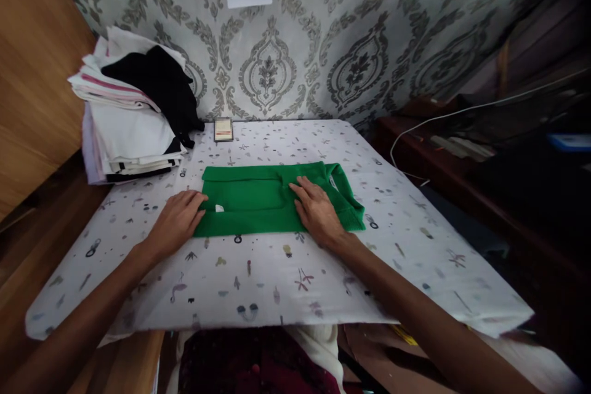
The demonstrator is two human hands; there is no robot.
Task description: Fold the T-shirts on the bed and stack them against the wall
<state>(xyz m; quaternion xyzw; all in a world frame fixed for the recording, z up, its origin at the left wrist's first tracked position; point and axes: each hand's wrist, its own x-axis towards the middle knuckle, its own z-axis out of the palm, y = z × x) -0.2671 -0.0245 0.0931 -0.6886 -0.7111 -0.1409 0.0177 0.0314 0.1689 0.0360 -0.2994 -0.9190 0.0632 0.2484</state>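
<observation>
A green garment (249,194), folded into a long flat rectangle, lies across the middle of the covered table. Its collar end, with a small label inside, points right, and a white tag shows near its left end. My right hand (317,209) rests flat on the cloth near the collar, fingers spread a little. At the opposite end, my left hand (178,218) touches the garment's left edge, its fingers stretched out close together. The thumb side of that hand is partly hidden.
The table has a white patterned cover (272,283). A tall stack of folded clothes (133,129) with a black garment (152,86) on top stands at back left. A small framed card (223,130) lies near the wall. A white cable (462,109) hangs at right.
</observation>
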